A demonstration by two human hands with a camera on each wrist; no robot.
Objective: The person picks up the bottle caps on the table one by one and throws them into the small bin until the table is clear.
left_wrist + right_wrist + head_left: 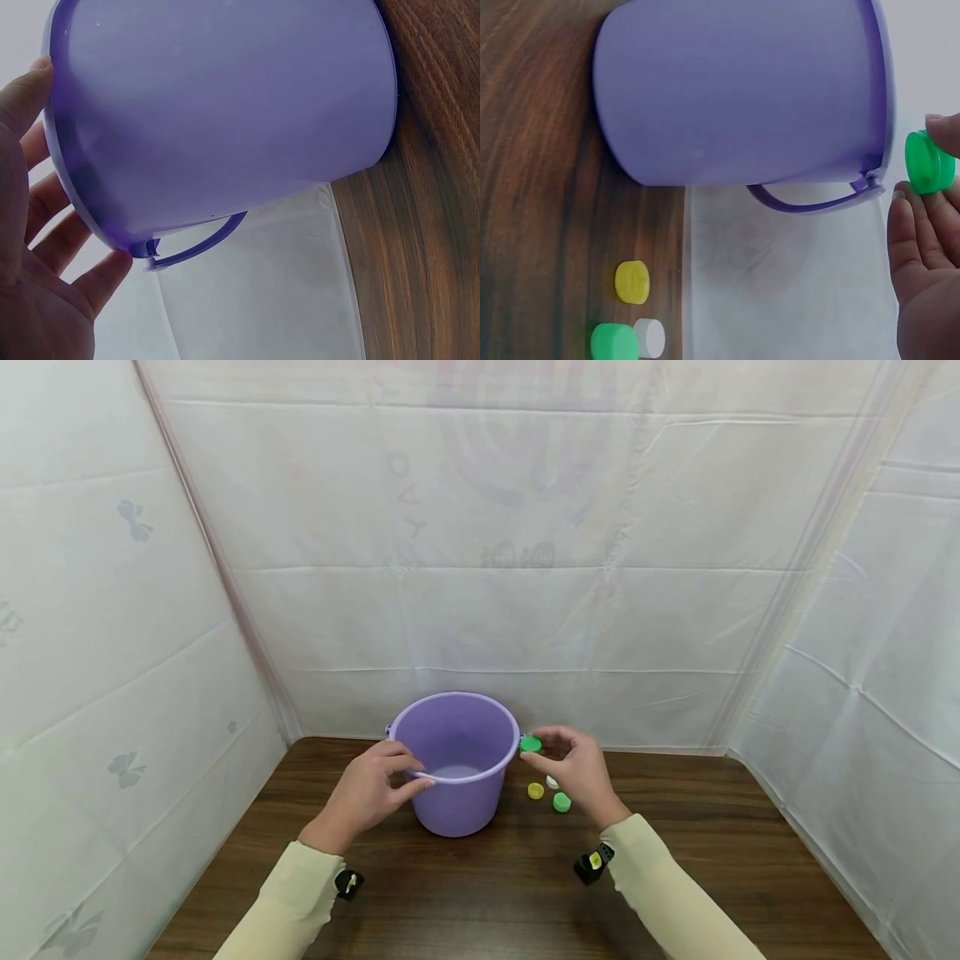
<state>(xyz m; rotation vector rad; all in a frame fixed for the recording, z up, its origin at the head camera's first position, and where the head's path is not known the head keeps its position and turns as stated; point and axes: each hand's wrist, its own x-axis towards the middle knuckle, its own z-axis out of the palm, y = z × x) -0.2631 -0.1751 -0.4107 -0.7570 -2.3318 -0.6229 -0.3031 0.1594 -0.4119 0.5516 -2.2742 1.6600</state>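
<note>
A purple bucket stands upright on the wooden table, its inside bare in the head view. My left hand grips the near left part of its rim, thumb outside and fingers over the edge. Just beyond the rim on the right, my right hand pinches a green bottle cap between thumb and fingertips, at about rim height. Below that hand lie a yellow cap, a light green cap and a white cap, close together on the table.
The bucket's purple handle hangs down along its far side. White sheeting walls off the back and both sides of the dark wooden table. A strap with a small black device sits at each wrist.
</note>
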